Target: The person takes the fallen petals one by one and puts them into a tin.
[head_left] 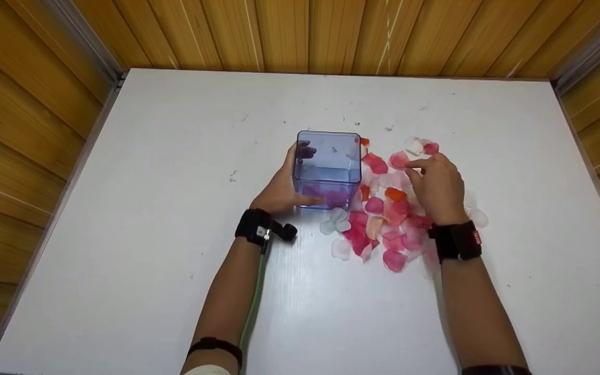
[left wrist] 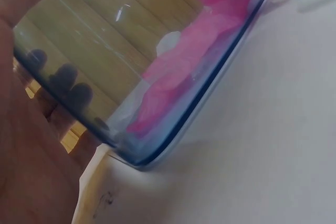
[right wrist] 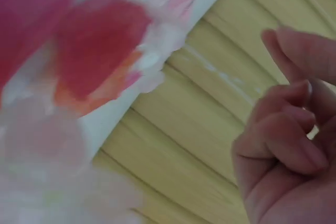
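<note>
My left hand (head_left: 279,190) grips a see-through blue square plastic box (head_left: 328,156), its thumb across the near side and its fingers behind the far left side. Pink petals (left wrist: 178,69) show through the box's lower wall in the left wrist view. To the right of the box, my right hand (head_left: 439,187) is over the loose petals, thumb and index fingertips together, the other fingers curled. A pink petal (head_left: 398,159) shows right at those fingertips in the head view. In the right wrist view, nothing shows between the fingertips (right wrist: 286,38).
Loose petals in pink, red, orange and white (head_left: 396,212) spread over the white table (head_left: 175,156) right of the box and in front of it. A small white and pink group (head_left: 415,146) lies farther back. Wood-patterned walls (head_left: 305,36) border the table's back and sides.
</note>
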### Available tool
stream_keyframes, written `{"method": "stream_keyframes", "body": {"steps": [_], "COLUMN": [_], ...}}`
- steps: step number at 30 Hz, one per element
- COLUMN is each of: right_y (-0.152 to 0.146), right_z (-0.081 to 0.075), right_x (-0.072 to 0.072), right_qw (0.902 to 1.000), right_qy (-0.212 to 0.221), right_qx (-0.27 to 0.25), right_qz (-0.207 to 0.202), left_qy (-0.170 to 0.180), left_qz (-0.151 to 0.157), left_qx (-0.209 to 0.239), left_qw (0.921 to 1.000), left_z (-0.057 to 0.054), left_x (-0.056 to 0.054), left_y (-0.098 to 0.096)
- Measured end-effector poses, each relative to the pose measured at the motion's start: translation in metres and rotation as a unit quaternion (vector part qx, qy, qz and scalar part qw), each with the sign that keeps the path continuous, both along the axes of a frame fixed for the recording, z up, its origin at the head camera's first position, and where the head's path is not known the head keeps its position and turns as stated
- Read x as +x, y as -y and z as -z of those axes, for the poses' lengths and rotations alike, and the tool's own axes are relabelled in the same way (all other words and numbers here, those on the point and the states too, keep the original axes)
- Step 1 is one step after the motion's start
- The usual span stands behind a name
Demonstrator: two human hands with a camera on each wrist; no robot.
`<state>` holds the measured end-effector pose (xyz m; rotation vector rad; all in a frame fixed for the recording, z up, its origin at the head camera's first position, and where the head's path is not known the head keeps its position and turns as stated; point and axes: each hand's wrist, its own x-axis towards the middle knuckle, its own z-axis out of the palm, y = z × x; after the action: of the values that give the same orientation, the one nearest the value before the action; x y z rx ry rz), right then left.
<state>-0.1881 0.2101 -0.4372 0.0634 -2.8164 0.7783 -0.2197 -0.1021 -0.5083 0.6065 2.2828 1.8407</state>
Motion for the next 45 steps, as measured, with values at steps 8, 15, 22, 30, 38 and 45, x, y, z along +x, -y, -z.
{"method": "stream_keyframes", "body": {"steps": [8, 15, 22, 30, 38, 45], "right_y": [-0.005, -0.004, -0.001, 0.028, 0.074, 0.1], "right_z": [0.013, 0.014, 0.001, -0.024, -0.031, -0.022], "right_x": [-0.005, -0.007, -0.003, 0.014, 0.037, 0.035], "right_qw": [0.9933, 0.9872, 0.9929, 0.9976, 0.9667, 0.9596], "right_qy": [0.11, 0.149, 0.111, -0.041, -0.144, -0.077], "right_qx": [0.022, 0.025, 0.015, -0.046, -0.207, -0.26], "right_qz": [0.028, 0.052, 0.041, 0.033, -0.043, -0.075], "left_qy": [0.005, 0.001, -0.011, -0.008, -0.007, -0.005], "left_qz": [0.0, 0.0, -0.001, 0.0, 0.005, 0.007], "left_qx": [-0.006, -0.001, -0.009, -0.003, 0.007, 0.001], "left_qw": [1.0, 1.0, 0.9999, 1.0, 0.9999, 1.0], "left_z": [0.002, 0.002, 0.0, -0.002, 0.0, 0.001], "left_x": [0.001, 0.001, 0.001, -0.001, -0.003, -0.001], "left_y": [0.001, 0.001, 0.001, 0.001, 0.0, 0.0]}}
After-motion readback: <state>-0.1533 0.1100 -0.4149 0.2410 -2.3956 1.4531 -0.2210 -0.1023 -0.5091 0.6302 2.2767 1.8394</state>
